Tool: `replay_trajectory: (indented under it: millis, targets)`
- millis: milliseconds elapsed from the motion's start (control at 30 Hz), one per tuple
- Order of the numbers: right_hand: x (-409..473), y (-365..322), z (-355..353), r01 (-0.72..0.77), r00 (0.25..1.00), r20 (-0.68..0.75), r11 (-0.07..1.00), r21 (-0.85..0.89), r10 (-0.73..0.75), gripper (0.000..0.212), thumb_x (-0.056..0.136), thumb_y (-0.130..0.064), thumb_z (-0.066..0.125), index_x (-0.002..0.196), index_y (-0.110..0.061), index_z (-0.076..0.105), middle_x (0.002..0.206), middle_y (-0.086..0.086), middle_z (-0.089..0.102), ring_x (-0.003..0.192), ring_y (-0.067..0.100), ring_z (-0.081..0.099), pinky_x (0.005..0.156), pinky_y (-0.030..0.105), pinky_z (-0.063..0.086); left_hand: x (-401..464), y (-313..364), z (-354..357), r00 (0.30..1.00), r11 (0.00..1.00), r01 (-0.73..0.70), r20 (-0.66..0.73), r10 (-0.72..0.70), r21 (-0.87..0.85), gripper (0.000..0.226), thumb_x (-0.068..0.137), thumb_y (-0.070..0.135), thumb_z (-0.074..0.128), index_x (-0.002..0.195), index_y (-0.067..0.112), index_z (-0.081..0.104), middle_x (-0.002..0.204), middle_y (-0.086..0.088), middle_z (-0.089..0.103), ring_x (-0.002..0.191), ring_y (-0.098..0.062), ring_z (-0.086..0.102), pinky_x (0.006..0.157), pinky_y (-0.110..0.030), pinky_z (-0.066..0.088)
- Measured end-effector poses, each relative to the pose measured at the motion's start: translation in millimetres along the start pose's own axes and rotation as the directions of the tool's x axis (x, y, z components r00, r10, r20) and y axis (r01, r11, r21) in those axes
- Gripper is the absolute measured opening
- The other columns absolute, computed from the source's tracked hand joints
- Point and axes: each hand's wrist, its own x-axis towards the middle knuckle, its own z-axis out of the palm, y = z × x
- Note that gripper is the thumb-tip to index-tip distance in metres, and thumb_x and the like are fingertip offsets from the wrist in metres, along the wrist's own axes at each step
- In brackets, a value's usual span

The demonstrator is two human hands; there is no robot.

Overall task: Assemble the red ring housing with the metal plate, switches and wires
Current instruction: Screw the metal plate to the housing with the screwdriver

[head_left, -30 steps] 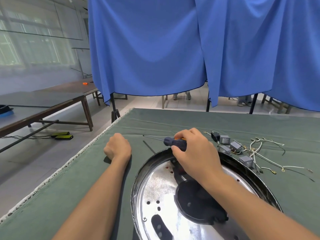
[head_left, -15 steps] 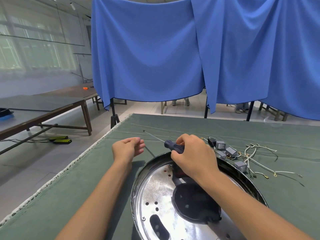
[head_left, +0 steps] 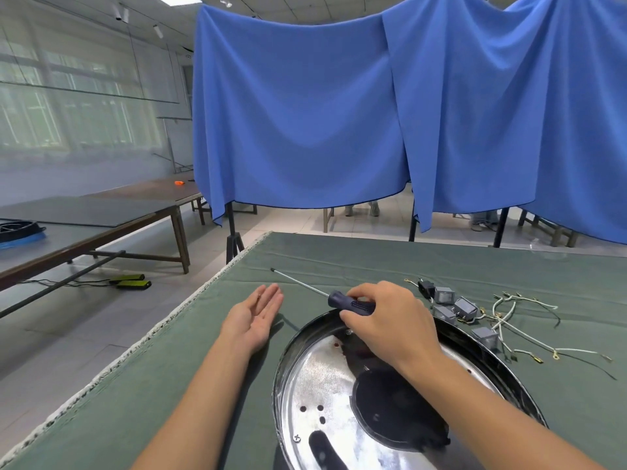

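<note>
The shiny metal plate (head_left: 325, 378), likely stiff and slippery so best held by its rim, lies under the right hand (head_left: 390, 320) gripping a screwdriver (head_left: 349, 302), the left hand (head_left: 254, 317) flat, palm up, switches (head_left: 454, 305) and wires (head_left: 519, 330) beyond its fingertips.

Blue curtains (head_left: 305, 113), green table cloth (head_left: 339, 259), side tables (head_left: 101, 212)
</note>
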Motion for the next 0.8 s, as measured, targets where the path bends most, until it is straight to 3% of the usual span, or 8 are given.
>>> replay_trajectory:
  millis: [167,300,433,567,667,800]
  targets:
    - [-2,-3,-3,0.071,0.997,-0.012,0.997,-0.033,-0.071,0.018,0.074,-0.044,0.059,0.084,-0.032,0.068,0.073,-0.004,0.057,0.070,0.018,0.056,0.055,0.024,0.036,10,0,0,1.000,0.998,-0.007,0.014,0.008,-0.064,0.033,0.102,0.001,0.028,0.132,-0.005,0.039,0.141,-0.021,0.046,0.130,-0.037,0.043,0.113,-0.038,0.029]
    - [-2,-4,-4,0.114,0.993,-0.001,0.990,-0.082,-0.114,0.020,0.077,-0.045,0.055,0.081,-0.028,0.065,0.071,-0.002,0.053,0.068,0.017,0.054,0.054,0.023,0.035,18,2,0,0.999,0.995,0.016,0.040,-0.012,-0.100,0.026,0.103,0.004,0.027,0.094,-0.006,0.049,0.139,-0.019,0.048,0.129,-0.035,0.045,0.107,-0.038,0.036]
    - [-2,-3,-5,0.176,0.984,0.024,0.977,-0.120,-0.174,0.022,0.082,-0.047,0.052,0.082,-0.027,0.063,0.073,-0.002,0.050,0.069,0.016,0.053,0.051,0.024,0.031,25,5,-4,0.994,0.989,0.037,0.106,-0.021,-0.143,0.027,0.103,0.008,0.030,0.098,-0.004,0.054,0.130,-0.015,0.057,0.126,-0.029,0.050,0.097,-0.035,0.045]
    - [-2,-4,-6,0.209,0.978,0.039,0.972,-0.108,-0.206,0.019,0.083,-0.046,0.053,0.084,-0.031,0.064,0.074,-0.004,0.051,0.069,0.013,0.052,0.050,0.019,0.030,28,7,-6,0.986,0.986,0.052,0.165,-0.025,-0.159,0.024,0.102,0.009,0.033,0.105,-0.002,0.054,0.086,-0.016,0.073,0.112,-0.029,0.057,0.074,-0.030,0.059]
    - [-2,-5,-6,0.214,0.977,0.042,0.970,-0.116,-0.211,0.020,0.083,-0.046,0.053,0.085,-0.031,0.065,0.075,-0.004,0.052,0.070,0.014,0.052,0.052,0.020,0.032,29,8,-6,0.985,0.983,0.064,0.169,-0.035,-0.170,0.023,0.102,0.010,0.035,0.107,-0.003,0.054,0.084,-0.018,0.073,0.106,-0.028,0.063,0.079,-0.030,0.057]
    - [-3,-6,-6,0.210,0.978,0.051,0.969,-0.131,-0.205,0.020,0.083,-0.046,0.053,0.086,-0.030,0.065,0.076,-0.004,0.051,0.072,0.015,0.053,0.053,0.023,0.033,28,7,-6,0.982,0.978,0.076,0.186,-0.039,-0.194,0.025,0.102,0.010,0.036,0.109,-0.005,0.054,0.085,-0.019,0.073,0.074,-0.030,0.072,0.070,-0.032,0.059]
